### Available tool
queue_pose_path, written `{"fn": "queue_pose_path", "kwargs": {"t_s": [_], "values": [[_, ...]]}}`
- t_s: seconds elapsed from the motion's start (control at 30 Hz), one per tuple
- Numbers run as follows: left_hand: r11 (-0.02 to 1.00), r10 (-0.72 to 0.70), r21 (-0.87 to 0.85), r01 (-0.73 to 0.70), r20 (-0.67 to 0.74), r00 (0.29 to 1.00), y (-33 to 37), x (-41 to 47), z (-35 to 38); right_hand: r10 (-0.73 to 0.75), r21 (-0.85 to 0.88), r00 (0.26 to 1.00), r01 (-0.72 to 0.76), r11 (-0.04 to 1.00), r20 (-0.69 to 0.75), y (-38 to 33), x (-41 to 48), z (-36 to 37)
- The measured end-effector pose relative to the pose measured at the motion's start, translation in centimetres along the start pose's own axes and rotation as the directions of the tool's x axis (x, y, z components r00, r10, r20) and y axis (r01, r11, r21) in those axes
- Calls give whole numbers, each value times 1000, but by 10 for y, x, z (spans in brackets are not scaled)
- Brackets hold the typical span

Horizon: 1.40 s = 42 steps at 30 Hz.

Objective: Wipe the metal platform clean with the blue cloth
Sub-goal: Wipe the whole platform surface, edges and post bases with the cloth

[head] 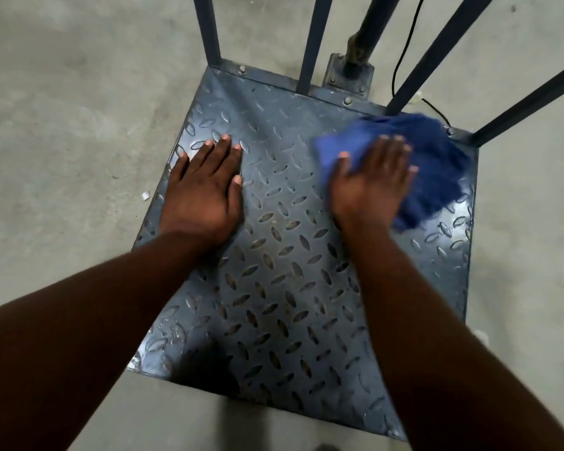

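The right hand [372,180] presses flat, fingers spread, on the blue cloth [437,167], which looks blurred and bunches beyond its fingertips; the left hand [202,187] lies flat on the platform [280,271].

At 2 o'clock the blue cloth [437,151] is blurred, its weave and edges unreadable, and the part under the right hand [372,183] is hidden. At 12 to 1 o'clock the frame bars [207,27], the round post [373,21] and the black cable [394,76] are cut off by the top edge. The left forearm [79,336] and right forearm [437,336] run out at the lower edges, the right one covering the 5 o'clock corner of the metal platform [290,255]. A pale scrap [146,195] on the floor [62,125] at 9 o'clock is too small to identify.
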<state>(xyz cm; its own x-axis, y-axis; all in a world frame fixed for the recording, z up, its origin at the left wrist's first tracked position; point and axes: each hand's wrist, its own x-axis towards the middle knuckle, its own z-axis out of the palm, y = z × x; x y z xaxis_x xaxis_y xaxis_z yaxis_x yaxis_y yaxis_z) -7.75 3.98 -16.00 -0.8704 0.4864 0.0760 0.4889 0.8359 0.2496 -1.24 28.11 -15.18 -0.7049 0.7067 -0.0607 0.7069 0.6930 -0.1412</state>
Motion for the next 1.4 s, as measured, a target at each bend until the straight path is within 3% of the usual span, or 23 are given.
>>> {"fn": "queue_pose_path", "kwargs": {"t_s": [0.03,0.1,0.17,0.23,0.3,0.37,0.47,0.63,0.73,0.83,0.97,1.1,1.23,1.27,1.4], "values": [[1000,3,2,-3,-2,1000,-1,0,1,-171,52,985,170,984,16,-34,-22,6],[1000,10,0,-10,-24,1000,-4,-1,1,-518,102,854,512,853,47,-84,-67,18],[1000,18,7,-18,-61,998,-7,-2,2,-675,121,735,665,737,67,-81,-71,19],[1000,11,-2,-11,-54,999,-4,0,0,-623,87,782,619,780,23,-36,-38,12],[1000,1,-12,-2,-39,999,3,2,-1,-382,-5,924,382,924,-27,17,0,-4],[1000,-11,-27,10,-48,999,4,2,-1,-201,-83,979,199,977,-24,43,25,-16],[999,-21,-36,20,-23,1000,5,0,-3,-210,-136,975,199,971,-71,39,33,-13],[999,-35,-31,35,7,999,3,0,-5,-180,-22,978,178,984,-105,-16,31,0],[999,-31,-24,31,1,1000,3,0,-2,-361,15,931,362,932,-47,-62,3,10],[999,-38,-6,38,3,999,4,1,-1,-553,131,825,565,815,-116,-90,-37,17],[999,-30,-17,30,11,999,5,3,-2,-659,130,735,677,724,-160,-62,-24,9],[999,-34,-23,34,23,999,4,3,-3,-525,134,835,546,827,-164,-12,23,-6],[999,-32,-18,32,20,999,1,0,-2,-206,237,955,255,937,-215,0,51,-11],[999,-34,-15,34,16,999,-1,-1,-2,-194,226,959,239,944,-205,-6,44,-10],[999,-34,-21,34,6,999,3,-4,0,-407,48,899,419,907,-163,-24,3,5]]}}
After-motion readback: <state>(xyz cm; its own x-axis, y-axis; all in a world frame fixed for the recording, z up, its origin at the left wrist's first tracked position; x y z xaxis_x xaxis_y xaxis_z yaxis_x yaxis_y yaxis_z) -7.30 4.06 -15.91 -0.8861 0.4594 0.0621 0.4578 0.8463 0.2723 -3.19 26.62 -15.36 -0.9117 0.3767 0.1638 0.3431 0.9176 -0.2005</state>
